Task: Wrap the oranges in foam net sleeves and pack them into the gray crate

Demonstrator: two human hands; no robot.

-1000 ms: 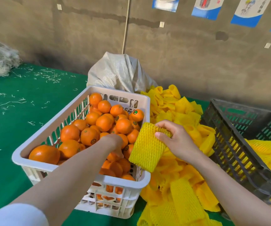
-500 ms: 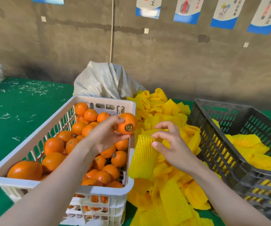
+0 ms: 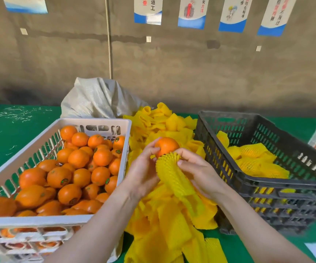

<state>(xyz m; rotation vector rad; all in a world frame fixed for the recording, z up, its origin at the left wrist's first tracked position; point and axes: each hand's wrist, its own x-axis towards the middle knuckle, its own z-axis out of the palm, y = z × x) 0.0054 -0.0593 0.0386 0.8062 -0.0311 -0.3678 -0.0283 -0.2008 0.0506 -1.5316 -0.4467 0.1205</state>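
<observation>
Head view — left hand point(image 3: 143, 173) pinches the orange point(image 3: 167, 146) at the mouth of the sleeve point(image 3: 172, 177), right hand point(image 3: 197, 171) grips its rim, likely stretching it to admit the fruit — gray crate point(image 3: 248, 184) close on the right.

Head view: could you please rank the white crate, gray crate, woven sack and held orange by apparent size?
1. white crate and gray crate: alike, unranked, white nearer.
2. woven sack.
3. held orange.

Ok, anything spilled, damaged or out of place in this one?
Nothing looks damaged. Two untidy spots: pale shreds litter the green table at far left, and yellow foam sleeves lie in a loose heap between the white crate and the gray crate.
</observation>
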